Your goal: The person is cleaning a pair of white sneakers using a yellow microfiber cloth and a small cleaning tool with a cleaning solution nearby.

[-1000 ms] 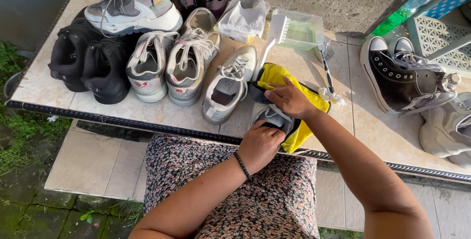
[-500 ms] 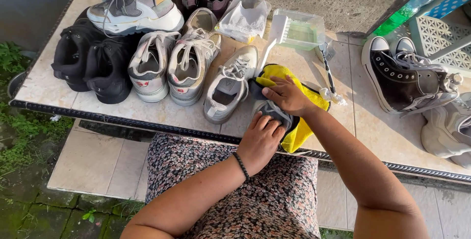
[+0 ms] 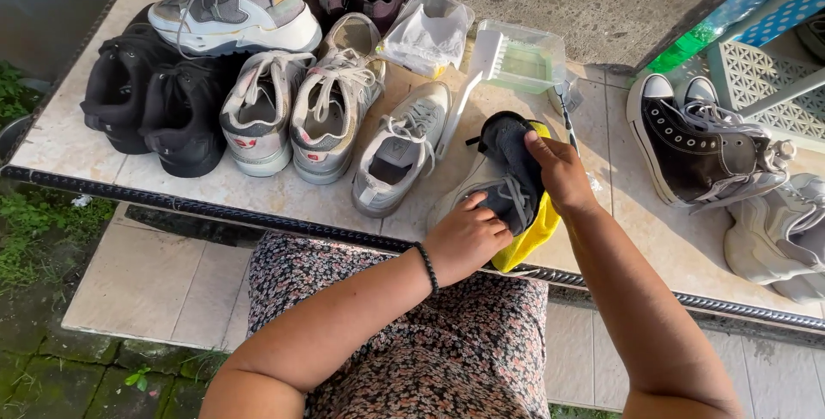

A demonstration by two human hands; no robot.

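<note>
Both my hands work one grey sneaker over a yellow cloth at the near edge of the tiled tabletop.

The tabletop carries most of its load along the far edge and left half: a pair of black shoes at the left, a grey-and-white pair beside them, a single white sneaker next, and a black high-top well apart at the right. Bare tile shows between the high-top and my right arm, and along the near left edge. The grey sneaker lies at the near edge, touching the yellow cloth beneath it. My left hand curls closed around the sneaker's near end; my right hand presses its fingers together on the dark heel. A white brush leans just beside a clear tub.
</note>
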